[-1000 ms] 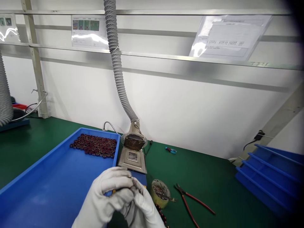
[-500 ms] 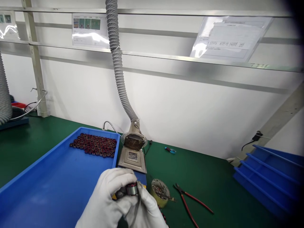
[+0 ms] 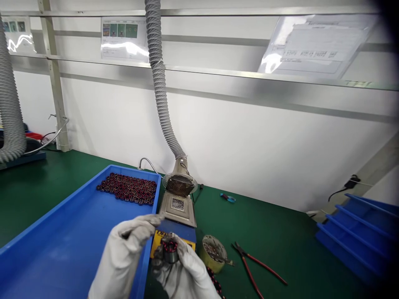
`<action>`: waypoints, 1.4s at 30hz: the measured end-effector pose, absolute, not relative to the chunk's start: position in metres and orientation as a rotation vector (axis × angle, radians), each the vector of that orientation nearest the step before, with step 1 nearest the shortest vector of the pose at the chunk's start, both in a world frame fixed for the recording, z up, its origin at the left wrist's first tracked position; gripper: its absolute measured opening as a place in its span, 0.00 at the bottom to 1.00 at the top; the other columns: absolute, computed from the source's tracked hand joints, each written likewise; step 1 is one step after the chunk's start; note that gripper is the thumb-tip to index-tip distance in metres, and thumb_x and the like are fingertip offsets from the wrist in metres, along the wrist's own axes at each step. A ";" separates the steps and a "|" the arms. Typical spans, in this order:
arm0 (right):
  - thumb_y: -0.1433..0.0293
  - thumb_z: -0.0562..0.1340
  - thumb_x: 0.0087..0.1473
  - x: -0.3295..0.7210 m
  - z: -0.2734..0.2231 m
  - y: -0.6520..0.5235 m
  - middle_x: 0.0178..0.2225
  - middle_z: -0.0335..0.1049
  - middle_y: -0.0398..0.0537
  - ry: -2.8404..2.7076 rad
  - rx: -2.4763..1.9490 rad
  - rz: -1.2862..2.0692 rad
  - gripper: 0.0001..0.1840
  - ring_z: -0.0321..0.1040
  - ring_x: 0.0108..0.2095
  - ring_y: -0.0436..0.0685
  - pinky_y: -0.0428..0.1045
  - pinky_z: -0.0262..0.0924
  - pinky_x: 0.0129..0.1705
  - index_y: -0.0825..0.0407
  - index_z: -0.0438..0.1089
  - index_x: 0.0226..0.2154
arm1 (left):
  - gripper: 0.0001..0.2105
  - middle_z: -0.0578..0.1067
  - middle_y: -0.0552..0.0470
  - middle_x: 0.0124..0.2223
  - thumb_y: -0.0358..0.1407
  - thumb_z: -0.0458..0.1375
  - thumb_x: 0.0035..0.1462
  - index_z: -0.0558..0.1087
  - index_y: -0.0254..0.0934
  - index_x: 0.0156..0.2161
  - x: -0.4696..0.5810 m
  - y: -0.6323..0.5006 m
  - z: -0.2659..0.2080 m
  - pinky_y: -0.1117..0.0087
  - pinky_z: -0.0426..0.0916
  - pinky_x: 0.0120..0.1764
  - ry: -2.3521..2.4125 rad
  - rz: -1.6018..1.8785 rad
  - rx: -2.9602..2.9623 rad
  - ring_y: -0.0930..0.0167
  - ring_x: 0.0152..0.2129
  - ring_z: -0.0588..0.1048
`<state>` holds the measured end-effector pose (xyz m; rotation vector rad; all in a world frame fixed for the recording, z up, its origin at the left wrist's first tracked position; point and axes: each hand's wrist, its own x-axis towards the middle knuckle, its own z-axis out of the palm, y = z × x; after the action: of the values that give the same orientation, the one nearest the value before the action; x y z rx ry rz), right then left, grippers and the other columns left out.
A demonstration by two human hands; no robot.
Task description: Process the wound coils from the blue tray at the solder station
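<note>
My right hand (image 3: pixel 187 265), in a white glove with darkened fingertips, grips a small wound stator (image 3: pixel 170 252) between thumb and fingers. Reddish windings show on the stator's upper side above a dark metal ring. To its left, my left hand (image 3: pixel 132 234), also gloved, is raised over the right rim of the blue tray (image 3: pixel 77 245). Its fingers stretch toward the upper right, apart from the stator, with nothing visible in them. Many similar dark red wound parts (image 3: pixel 127 189) lie at the tray's far end.
Behind my hands stands a soldering pot-like heater (image 3: pixel 177 209) under a grey exhaust hose (image 3: pixel 160 83). To the right are a round tin (image 3: pixel 213 253), red-handled pliers (image 3: pixel 258 268), small blue cutters (image 3: pixel 227 198) and stacked blue trays (image 3: pixel 358 236). More wound parts (image 3: pixel 215 282) lie below the tin.
My left hand has let go of the stator and moved up and left. The stator, now only in my right hand, has tilted so its windings face up. The view has shifted slightly left.
</note>
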<state>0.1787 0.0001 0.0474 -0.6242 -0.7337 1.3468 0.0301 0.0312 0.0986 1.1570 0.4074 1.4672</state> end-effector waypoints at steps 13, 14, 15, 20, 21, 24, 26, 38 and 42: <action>0.72 0.68 0.46 0.197 0.038 0.000 0.24 0.73 0.42 -0.695 -0.637 1.450 0.02 0.70 0.24 0.50 0.44 0.66 0.29 0.51 0.74 0.27 | 0.06 0.77 0.52 0.29 0.25 0.59 0.37 0.76 0.37 0.21 0.034 0.016 0.107 0.75 0.70 0.31 0.454 1.301 1.161 0.69 0.28 0.75; 0.72 0.67 0.46 0.198 0.039 0.001 0.23 0.73 0.42 -0.707 -0.642 1.455 0.02 0.70 0.24 0.51 0.44 0.66 0.29 0.52 0.73 0.26 | 0.05 0.77 0.52 0.29 0.27 0.60 0.38 0.75 0.38 0.21 0.031 0.017 0.109 0.75 0.70 0.33 0.485 1.363 1.114 0.68 0.30 0.76; 0.72 0.67 0.46 0.199 0.040 0.002 0.23 0.73 0.42 -0.720 -0.647 1.457 0.02 0.70 0.23 0.51 0.44 0.66 0.28 0.52 0.73 0.26 | 0.04 0.78 0.52 0.31 0.28 0.61 0.38 0.76 0.39 0.21 0.028 0.017 0.110 0.75 0.70 0.35 0.540 1.399 1.113 0.68 0.32 0.76; 0.71 0.69 0.43 0.191 0.046 -0.002 0.24 0.73 0.43 -0.777 -0.665 1.289 0.05 0.70 0.24 0.52 0.47 0.67 0.28 0.53 0.73 0.27 | 0.10 0.76 0.50 0.39 0.24 0.59 0.39 0.77 0.39 0.28 0.029 0.016 0.109 0.74 0.70 0.36 0.625 1.066 1.468 0.67 0.34 0.75; 0.71 0.69 0.42 0.188 0.047 -0.004 0.26 0.73 0.45 -0.782 -0.671 1.244 0.07 0.70 0.25 0.54 0.47 0.67 0.29 0.53 0.73 0.27 | 0.10 0.76 0.50 0.37 0.24 0.57 0.40 0.77 0.38 0.27 0.031 0.015 0.107 0.74 0.70 0.35 0.554 1.053 1.480 0.68 0.33 0.75; 0.74 0.72 0.37 0.178 0.052 -0.010 0.28 0.73 0.47 -0.777 -0.687 1.142 0.12 0.71 0.30 0.56 0.47 0.67 0.32 0.53 0.73 0.28 | 0.10 0.75 0.51 0.33 0.23 0.54 0.42 0.75 0.38 0.25 0.034 0.012 0.102 0.75 0.69 0.34 0.443 1.221 1.514 0.69 0.32 0.74; 0.76 0.72 0.37 0.172 0.056 -0.014 0.30 0.73 0.47 -0.765 -0.703 1.032 0.13 0.70 0.32 0.55 0.46 0.67 0.34 0.53 0.73 0.30 | 0.09 0.75 0.51 0.33 0.24 0.56 0.44 0.76 0.40 0.26 0.031 0.012 0.101 0.76 0.69 0.35 0.433 1.383 1.558 0.69 0.35 0.73; 0.85 0.62 0.39 0.138 0.052 -0.027 0.41 0.71 0.42 -1.142 -0.897 -0.358 0.29 0.68 0.38 0.60 0.53 0.63 0.42 0.39 0.72 0.40 | 0.13 0.79 0.45 0.33 0.41 0.64 0.44 0.78 0.33 0.33 0.063 0.013 0.099 0.70 0.70 0.37 0.451 0.999 0.998 0.66 0.31 0.76; 0.83 0.68 0.37 0.138 0.053 -0.033 0.39 0.72 0.43 -0.936 -0.975 -0.164 0.22 0.69 0.38 0.60 0.55 0.64 0.43 0.42 0.73 0.32 | 0.09 0.80 0.51 0.31 0.40 0.68 0.36 0.78 0.38 0.24 0.057 0.019 0.096 0.72 0.69 0.43 0.305 1.354 0.779 0.67 0.33 0.76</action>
<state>0.1378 -0.0328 0.0526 -0.9754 -0.9358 -0.1640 0.0573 0.0186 0.0961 0.7788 0.3049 1.3541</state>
